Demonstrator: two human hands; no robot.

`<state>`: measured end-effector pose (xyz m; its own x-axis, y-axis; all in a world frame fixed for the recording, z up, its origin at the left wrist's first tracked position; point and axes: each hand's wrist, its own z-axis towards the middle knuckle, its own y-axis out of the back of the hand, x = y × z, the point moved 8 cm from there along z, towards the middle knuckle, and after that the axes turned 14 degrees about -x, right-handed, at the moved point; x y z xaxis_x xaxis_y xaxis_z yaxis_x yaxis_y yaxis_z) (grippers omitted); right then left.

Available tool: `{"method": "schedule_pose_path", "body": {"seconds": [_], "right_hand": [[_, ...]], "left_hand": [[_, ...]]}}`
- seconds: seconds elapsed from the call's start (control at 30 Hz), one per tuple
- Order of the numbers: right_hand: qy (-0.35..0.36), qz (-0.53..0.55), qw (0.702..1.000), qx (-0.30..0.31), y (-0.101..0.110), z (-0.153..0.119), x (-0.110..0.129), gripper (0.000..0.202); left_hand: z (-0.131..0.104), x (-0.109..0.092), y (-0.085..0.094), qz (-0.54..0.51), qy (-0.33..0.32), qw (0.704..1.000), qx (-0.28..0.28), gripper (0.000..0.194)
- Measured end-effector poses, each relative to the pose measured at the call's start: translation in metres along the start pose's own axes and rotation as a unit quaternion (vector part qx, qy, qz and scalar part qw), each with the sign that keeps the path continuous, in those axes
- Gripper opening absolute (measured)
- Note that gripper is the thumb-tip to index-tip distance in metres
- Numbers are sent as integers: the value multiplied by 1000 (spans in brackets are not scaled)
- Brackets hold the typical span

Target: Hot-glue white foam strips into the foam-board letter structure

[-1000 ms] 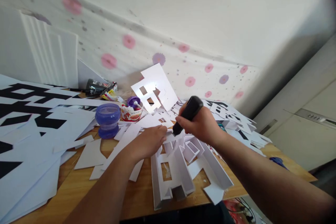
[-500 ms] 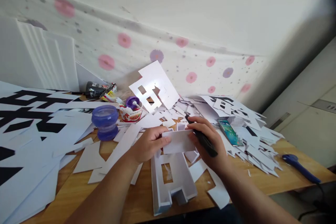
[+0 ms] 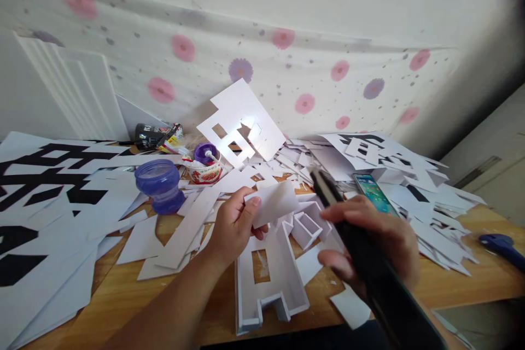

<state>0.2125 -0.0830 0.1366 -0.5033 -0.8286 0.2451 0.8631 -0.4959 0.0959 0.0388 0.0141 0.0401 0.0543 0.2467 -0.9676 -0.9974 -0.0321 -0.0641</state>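
In the head view my left hand (image 3: 238,220) is closed on a small flat piece of white foam board (image 3: 274,203), thumb on its near face. My right hand (image 3: 375,243) grips a black utility knife (image 3: 365,251), blurred by motion, its tip pointing up and left. Knife and board piece are apart. Under both hands a white open-topped foam board model (image 3: 273,270) lies on the table, with a rectangular cut-out in its floor and a notch in its near wall. Small boxlike compartments (image 3: 307,228) adjoin it at the far right.
Board scraps litter the wooden table (image 3: 205,314). Left stand a purple container (image 3: 159,186) and a red-and-white tub (image 3: 205,173). A cut-out panel (image 3: 262,115) leans on the curtained wall. A phone (image 3: 373,192) and a blue-handled tool (image 3: 502,249) are at right.
My right hand has let go of the board piece and moved right and nearer, turning the knife upward. My left hand still holds the piece, which has tilted. The view has shifted slightly.
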Motion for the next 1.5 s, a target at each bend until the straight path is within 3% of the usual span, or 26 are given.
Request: {"method": "schedule_pose_path", "body": {"seconds": [0.13,0.37,0.6,0.8,0.93,1.37,1.5], "right_hand": [[54,-18,998,24,-6,-14,15,37],[87,-92,992,22,-22,-34,15,33],[111,-75,990,51,-36,-31,22,28],[116,-65,989,71,-39,-39,20,37],[118,-58,987,93,-41,-49,19,45],[123,-52,983,130,-37,-58,31,36],[111,-57,982,144,-33,-63,39,27]], "left_hand": [[2,5,4,23,7,999,-40,29],[4,2,7,50,14,996,-71,29],[2,2,7,57,6,996,-71,31],[1,-4,8,47,-29,996,-68,31],[-1,-2,11,41,-16,994,-99,30],[4,3,28,81,-34,980,-179,31],[19,9,48,10,-2,969,-246,25]]}}
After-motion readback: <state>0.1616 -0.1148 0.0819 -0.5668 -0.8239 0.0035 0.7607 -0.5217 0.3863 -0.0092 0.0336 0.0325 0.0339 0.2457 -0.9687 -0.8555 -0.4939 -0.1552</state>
